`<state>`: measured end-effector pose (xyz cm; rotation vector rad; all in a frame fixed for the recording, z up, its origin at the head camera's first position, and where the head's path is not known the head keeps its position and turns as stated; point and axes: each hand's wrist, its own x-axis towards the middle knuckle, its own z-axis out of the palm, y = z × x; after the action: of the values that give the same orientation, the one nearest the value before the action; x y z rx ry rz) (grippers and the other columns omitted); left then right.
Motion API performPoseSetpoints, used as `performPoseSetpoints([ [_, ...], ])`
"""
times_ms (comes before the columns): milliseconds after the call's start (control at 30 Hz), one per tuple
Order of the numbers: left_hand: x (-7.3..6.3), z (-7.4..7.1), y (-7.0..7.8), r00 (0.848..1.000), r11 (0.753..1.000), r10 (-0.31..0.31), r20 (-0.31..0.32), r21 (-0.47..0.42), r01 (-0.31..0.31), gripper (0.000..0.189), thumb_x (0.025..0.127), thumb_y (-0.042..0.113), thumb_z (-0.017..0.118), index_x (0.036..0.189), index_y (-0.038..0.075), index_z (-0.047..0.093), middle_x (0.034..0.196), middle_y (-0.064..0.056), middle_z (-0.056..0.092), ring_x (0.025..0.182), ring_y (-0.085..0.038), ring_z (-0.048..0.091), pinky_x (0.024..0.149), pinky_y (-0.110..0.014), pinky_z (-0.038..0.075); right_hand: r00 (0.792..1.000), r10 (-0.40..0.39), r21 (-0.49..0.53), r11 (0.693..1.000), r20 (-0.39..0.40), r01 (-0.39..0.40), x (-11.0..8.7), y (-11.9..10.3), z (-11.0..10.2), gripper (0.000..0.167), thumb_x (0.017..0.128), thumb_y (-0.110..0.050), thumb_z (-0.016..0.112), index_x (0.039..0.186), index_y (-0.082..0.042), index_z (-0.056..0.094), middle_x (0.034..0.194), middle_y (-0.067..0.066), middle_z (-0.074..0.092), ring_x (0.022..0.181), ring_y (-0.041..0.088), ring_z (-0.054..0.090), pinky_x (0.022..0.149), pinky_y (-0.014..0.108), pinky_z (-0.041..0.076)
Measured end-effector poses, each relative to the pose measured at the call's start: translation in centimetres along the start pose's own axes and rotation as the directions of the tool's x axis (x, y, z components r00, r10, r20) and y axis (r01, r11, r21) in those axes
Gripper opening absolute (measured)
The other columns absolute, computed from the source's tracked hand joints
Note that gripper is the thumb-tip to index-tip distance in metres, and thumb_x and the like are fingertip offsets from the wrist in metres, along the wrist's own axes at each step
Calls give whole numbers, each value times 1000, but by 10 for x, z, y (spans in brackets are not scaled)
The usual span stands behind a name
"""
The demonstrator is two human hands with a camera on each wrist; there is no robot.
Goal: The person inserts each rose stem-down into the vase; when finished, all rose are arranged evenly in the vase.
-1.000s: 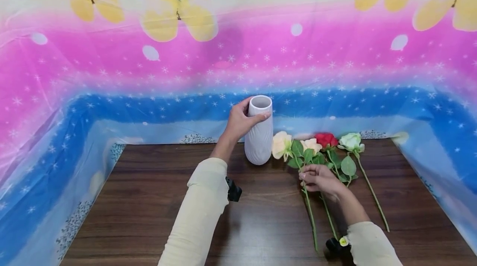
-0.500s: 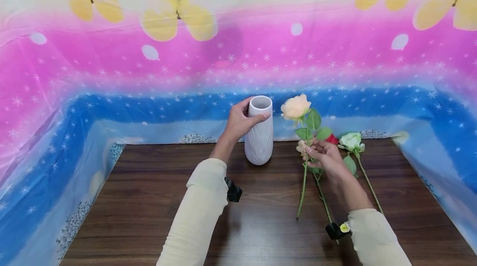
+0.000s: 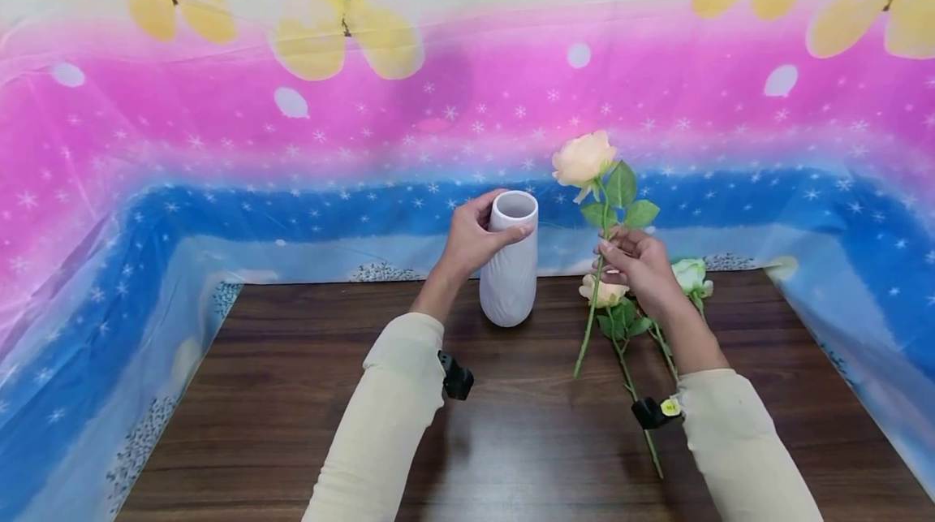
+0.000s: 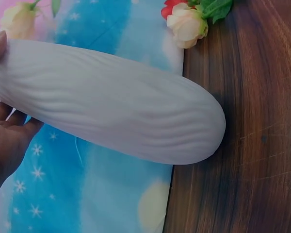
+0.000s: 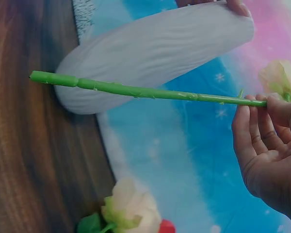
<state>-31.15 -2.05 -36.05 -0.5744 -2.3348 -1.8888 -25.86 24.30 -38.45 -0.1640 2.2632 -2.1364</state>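
The left hand (image 3: 476, 239) grips the tall white vase (image 3: 507, 282), wavy-ridged and rounded at the base, near its rim; right of the vase, the right hand (image 3: 640, 269) pinches the nubbly green stem (image 5: 136, 91) of a tilted peach rose (image 3: 584, 159). Other roses (image 3: 602, 292) lie right of the vase on the wood-grained surface (image 3: 292, 400); a yellow label (image 3: 670, 407) is unreadable

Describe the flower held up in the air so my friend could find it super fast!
Start at the dark wooden table, then find the tall white vase near its far edge. Just right of the vase, the person's right grip holds a pale peach rose. It's the only flower held above the table; the other peach rose lies on it.
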Motion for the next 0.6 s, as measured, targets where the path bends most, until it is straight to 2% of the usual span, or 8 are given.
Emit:
performPoseSetpoints([
  [267, -6, 6, 4, 1000, 1000, -3, 7, -23, 3, 57, 83, 15, 84, 136, 9, 64, 124, -14, 71, 114, -28, 70, 97, -41, 58, 997, -63, 72, 995, -34, 65, 6, -27, -1, 15, 102, -20, 61, 116, -14, 58, 95, -9, 69, 84, 4, 68, 72, 21, 61],
  [433, -8, 8, 5, 1000, 999, -5, 13, -33, 5, 57, 83, 14, 84, 135, 9, 64, 123, -15, 71, 113, -28, 70, 98, -41, 57, 992, -114, 70, 991, -44, 117, 10, -43, -1, 16, 101, -21, 62, 116, -14, 60, 93, -10, 71, 85, 3, 69, 73, 20, 62],
  [600, -10, 8, 3, 1000, 999, -3, 5, -45, 3, 56, 83, 14, 84, 135, 9, 64, 123, -15, 71, 112, -27, 70, 97, -40, 58, 984, -171, 80, 981, -52, 175, 14, -57, 2, 10, 101, -17, 63, 110, -12, 62, 90, -9, 73, 83, 4, 70, 71, 21, 62],
])
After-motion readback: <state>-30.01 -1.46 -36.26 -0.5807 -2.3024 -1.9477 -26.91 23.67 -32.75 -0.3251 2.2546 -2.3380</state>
